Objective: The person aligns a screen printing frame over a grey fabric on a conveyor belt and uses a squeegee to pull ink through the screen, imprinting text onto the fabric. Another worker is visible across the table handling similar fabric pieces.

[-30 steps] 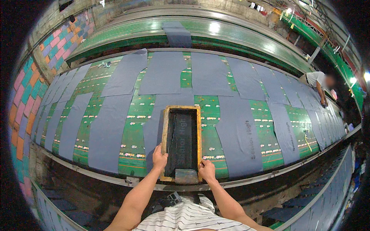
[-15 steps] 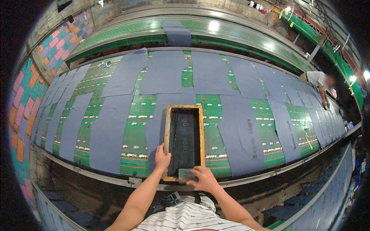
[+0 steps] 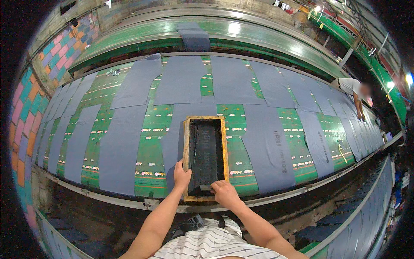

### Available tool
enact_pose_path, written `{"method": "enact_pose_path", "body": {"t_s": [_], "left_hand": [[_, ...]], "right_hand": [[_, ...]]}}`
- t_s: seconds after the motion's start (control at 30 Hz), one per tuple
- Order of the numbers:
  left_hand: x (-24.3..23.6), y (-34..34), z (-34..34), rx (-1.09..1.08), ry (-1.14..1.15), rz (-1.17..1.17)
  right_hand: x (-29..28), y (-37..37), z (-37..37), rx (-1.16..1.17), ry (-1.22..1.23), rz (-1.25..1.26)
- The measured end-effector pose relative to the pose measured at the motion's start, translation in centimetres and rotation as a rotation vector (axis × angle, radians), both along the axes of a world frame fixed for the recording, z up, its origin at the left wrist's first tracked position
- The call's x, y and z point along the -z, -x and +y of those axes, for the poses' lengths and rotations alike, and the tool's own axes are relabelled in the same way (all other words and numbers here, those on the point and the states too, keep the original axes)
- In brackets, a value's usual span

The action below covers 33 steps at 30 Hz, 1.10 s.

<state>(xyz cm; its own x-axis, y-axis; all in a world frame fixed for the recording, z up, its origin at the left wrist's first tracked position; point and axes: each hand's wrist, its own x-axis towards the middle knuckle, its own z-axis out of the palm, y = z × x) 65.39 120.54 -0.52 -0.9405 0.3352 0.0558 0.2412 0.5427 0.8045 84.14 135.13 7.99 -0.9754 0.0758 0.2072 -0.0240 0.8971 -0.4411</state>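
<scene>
A wooden-framed printing screen [image 3: 186, 138] with a black inked mesh lies on a blue-grey fabric piece [image 3: 174, 134] on the long green table [image 3: 151, 142]. My left hand [image 3: 181, 176] grips the frame's left rail near its front corner. My right hand [image 3: 224, 192] is closed on a dark squeegee [image 3: 202, 188] lying inside the frame at its near end.
Several blue-grey fabric pieces [image 3: 265, 142] lie in rows along the table; the one to the right bears a faint print. A second green table [image 3: 224, 30] runs behind. Another person [image 3: 351, 88] bends over the table at far right. Coloured wall tiles [image 3: 30, 112] are on the left.
My right hand has moved from the frame's right front corner inward onto the squeegee at the near end. My left hand stays on the left rail.
</scene>
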Motion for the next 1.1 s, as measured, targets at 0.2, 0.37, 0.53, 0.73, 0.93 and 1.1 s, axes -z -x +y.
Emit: {"method": "enact_pose_path", "body": {"t_s": [0.2, 0.37, 0.53, 0.73, 0.93, 1.1], "left_hand": [[0.2, -0.1, -0.3, 0.003, -0.027, -0.02], [-0.3, 0.0, 0.0, 0.015, -0.004, -0.04], [0.1, -0.1, -0.3, -0.006, 0.021, -0.004], [0.7, 0.1, -0.1, -0.036, -0.025, 0.008], [-0.8, -0.1, -0.1, 0.003, -0.001, -0.043], [-1.2, -0.3, -0.2, 0.0, -0.014, -0.031]], "right_hand": [[-1.0, -1.8, -0.6, -0.024, 0.024, -0.083], [1.4, -3.2, -1.3, -0.057, -0.032, 0.026], [2.3, -2.8, -1.7, -0.079, -0.114, 0.116], [3.4, 2.4, 0.6, -0.036, -0.134, 0.175], [4.3, 8.4, 4.4, -0.003, -0.14, 0.187], [4.6, 13.5, 7.9, -0.003, -0.158, 0.181]]}}
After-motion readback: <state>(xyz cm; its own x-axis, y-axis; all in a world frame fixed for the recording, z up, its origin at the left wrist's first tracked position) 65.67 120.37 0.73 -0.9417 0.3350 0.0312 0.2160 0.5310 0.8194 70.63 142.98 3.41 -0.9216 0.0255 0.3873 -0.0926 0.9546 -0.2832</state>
